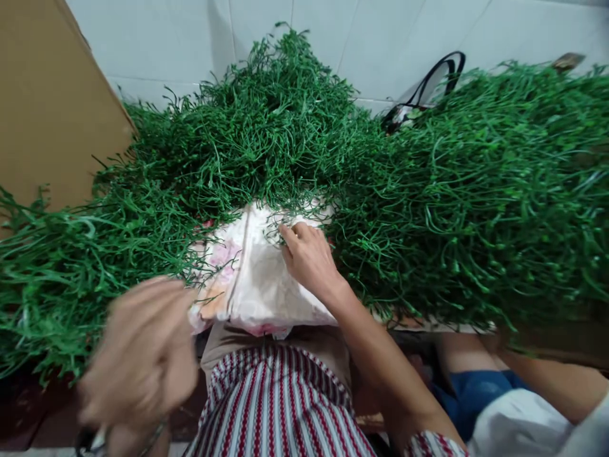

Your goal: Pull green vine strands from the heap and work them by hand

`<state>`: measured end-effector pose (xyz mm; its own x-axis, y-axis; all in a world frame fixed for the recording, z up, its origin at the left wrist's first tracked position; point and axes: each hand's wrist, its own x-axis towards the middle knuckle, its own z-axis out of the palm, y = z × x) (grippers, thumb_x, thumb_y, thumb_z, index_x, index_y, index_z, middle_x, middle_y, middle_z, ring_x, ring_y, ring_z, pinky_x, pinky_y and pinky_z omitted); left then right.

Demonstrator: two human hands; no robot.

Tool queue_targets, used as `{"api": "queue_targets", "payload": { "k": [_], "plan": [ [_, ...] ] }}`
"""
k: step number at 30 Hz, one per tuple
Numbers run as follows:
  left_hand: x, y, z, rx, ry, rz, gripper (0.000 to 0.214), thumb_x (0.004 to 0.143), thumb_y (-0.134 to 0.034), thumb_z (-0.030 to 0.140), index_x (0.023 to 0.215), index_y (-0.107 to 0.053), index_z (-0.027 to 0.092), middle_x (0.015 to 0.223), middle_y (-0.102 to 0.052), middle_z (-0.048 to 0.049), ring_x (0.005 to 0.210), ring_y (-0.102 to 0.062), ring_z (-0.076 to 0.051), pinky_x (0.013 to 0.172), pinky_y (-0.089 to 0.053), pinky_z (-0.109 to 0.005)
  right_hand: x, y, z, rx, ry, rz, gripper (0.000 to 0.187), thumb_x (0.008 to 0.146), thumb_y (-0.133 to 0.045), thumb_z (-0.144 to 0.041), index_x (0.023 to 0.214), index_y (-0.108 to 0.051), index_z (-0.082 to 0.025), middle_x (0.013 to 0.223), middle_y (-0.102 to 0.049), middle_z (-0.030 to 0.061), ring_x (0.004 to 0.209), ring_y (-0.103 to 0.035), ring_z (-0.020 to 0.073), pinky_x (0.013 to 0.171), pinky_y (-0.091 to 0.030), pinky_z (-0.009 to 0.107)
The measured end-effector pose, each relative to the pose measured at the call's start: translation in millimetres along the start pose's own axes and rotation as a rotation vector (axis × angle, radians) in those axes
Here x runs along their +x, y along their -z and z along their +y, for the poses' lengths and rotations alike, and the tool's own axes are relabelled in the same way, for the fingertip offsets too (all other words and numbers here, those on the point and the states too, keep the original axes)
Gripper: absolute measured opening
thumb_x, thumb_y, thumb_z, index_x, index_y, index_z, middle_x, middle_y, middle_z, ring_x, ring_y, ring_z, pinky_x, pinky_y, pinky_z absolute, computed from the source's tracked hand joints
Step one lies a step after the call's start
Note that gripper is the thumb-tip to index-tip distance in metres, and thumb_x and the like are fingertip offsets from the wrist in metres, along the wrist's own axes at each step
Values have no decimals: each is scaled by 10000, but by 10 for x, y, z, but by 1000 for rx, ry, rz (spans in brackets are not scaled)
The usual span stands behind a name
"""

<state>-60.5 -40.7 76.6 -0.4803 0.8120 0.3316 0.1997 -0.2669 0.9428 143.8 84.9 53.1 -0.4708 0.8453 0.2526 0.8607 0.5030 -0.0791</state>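
Observation:
A big heap of thin green stalks [285,139] covers the surface in front of me, with a second heap [499,190] to the right. A pale flowered cloth [257,279] lies between them on my lap. My right hand [309,257] rests on the cloth at the edge of the stalks, fingers curled and pinched on a few green strands. My left hand [143,352] is raised close to the camera at the lower left, smeared by motion, so its fingers cannot be read.
A brown cardboard sheet [52,108] leans at the left against a white tiled wall [380,38]. A black-handled bag [428,89] pokes out behind the stalks. Another person's arm and blue-clad leg [480,387] sit at the lower right.

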Motion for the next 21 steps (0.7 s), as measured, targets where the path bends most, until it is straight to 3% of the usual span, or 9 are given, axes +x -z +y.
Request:
{"api": "queue_targets", "payload": {
  "k": [2, 3, 7, 10, 15, 19, 21],
  "plan": [
    [-29, -268, -206, 188, -137, -176, 229, 650, -691, 172, 871, -716, 227, 853, -678, -63, 904, -590, -247, 897, -432, -405, -123, -14, -55, 123, 78, 69, 325, 876, -426, -168, 1185, -526, -155, 984, -552, 122, 882, -501, 220, 774, -406, 362],
    [-20, -394, -303, 216, -122, -235, 276, 680, -665, 180, 950, -695, 226, 917, -676, -63, 913, -591, -236, 888, -434, -390, -200, -23, -82, 188, 114, 107, 330, 882, -414, -165, 1193, -524, -156, 1014, -553, 120, 909, -500, 214, 796, -413, 361],
    [59, -758, -584, 98, 166, -326, 458, 769, -592, 277, 1215, -526, 202, 1114, -611, -89, 955, -579, -193, 855, -444, -334, -520, -111, -140, 374, 217, 240, 338, 868, -434, -143, 1191, -531, -160, 1062, -574, 112, 965, -510, 198, 823, -433, 362],
    [45, -912, -656, -118, 283, -354, 386, 735, -627, 244, 1112, -581, 183, 1011, -629, -63, 907, -578, -161, 805, -450, -276, -679, -201, -140, 460, 232, 284, 307, 850, -456, -126, 1138, -558, -150, 1029, -598, 111, 940, -534, 189, 790, -449, 354],
    [-46, -1014, -622, -348, 351, -166, 176, 632, -643, 105, 803, -634, 146, 749, -603, -8, 712, -551, -103, 667, -433, -199, -779, -227, -125, 543, 258, 324, 290, 833, -452, -86, 1084, -579, -154, 1002, -620, 101, 930, -558, 172, 790, -465, 339],
    [-69, -887, -570, -349, 221, 12, 291, 614, -639, 95, 894, -623, 174, 814, -587, -11, 729, -531, -96, 647, -422, -180, -853, -164, -75, 513, 209, 396, 333, 822, -489, -128, 1141, -553, -201, 1077, -603, 86, 1018, -551, 186, 937, -404, 436],
    [-92, -786, -555, -324, 208, 40, 378, 621, -638, 93, 985, -607, 191, 828, -572, -12, 733, -523, -96, 639, -418, -177, -895, -159, -43, 476, 163, 403, 359, 820, -496, -141, 1168, -539, -215, 1110, -587, 90, 1059, -536, 205, 976, -370, 474]
  ]
}}
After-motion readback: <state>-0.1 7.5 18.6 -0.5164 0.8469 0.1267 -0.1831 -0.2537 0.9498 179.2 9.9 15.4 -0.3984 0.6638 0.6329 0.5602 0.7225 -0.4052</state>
